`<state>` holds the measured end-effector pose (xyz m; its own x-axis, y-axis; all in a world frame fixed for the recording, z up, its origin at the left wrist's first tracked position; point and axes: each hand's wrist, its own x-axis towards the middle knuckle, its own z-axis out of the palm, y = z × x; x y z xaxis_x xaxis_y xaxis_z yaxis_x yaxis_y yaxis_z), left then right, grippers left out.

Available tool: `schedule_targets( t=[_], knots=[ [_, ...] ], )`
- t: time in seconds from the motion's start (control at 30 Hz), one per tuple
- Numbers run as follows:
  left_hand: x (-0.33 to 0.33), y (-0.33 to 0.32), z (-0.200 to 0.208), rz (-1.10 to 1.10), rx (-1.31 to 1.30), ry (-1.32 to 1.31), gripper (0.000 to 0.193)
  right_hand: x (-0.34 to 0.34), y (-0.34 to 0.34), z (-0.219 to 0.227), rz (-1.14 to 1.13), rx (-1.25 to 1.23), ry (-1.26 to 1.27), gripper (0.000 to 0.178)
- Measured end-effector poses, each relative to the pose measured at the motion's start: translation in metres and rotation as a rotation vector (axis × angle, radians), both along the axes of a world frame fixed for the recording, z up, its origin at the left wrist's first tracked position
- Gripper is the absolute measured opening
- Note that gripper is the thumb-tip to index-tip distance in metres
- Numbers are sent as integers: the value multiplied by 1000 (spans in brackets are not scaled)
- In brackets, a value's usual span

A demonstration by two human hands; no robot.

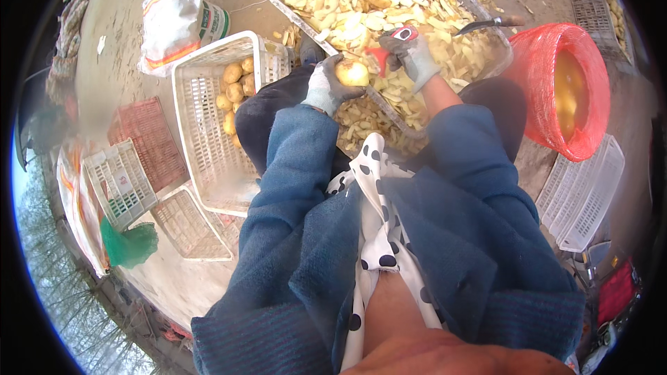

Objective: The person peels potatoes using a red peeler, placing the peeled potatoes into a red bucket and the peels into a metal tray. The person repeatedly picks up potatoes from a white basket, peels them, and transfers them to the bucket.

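My left hand, in a grey glove, is closed around a yellow potato. Just to its right, my right hand, also gloved, grips a red-handled peeler whose head touches the potato. Both hands hover over the near edge of a shallow metal tray heaped with potato peelings. Blue sleeves cover both forearms.
A white plastic crate with several unpeeled potatoes stands at my left. A red tub of water holding peeled potatoes sits at right, with a white crate below it. A knife lies on the tray. Empty crates and sacks lie at far left.
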<state>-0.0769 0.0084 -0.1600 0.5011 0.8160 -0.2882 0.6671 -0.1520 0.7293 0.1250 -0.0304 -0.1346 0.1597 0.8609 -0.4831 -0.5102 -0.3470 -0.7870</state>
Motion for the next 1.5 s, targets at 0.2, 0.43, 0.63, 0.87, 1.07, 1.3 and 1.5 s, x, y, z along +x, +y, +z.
schedule_targets(
  t=[0.2,0.43,0.63,0.87,1.07,1.3,1.5],
  knots=[
    [-3,2,-14,-18,-117,-118,89,8,-1,18,-53,-29,-80,17],
    [-6,12,-22,-124,-165,-246,91,17,1,-35,-108,-21,285,22],
    [-18,8,-59,18,-518,-532,93,0,-1,-20,-51,21,-67,35],
    [-5,4,-4,-57,-274,-196,88,0,1,16,174,170,137,27],
    [-6,10,-12,-79,-321,-281,84,8,-1,-22,69,310,408,23],
    [2,2,-14,-107,-44,-168,84,-3,1,-2,90,138,312,21],
    [6,-2,3,-35,-246,-184,83,-5,0,4,-21,95,237,24]
  ],
)
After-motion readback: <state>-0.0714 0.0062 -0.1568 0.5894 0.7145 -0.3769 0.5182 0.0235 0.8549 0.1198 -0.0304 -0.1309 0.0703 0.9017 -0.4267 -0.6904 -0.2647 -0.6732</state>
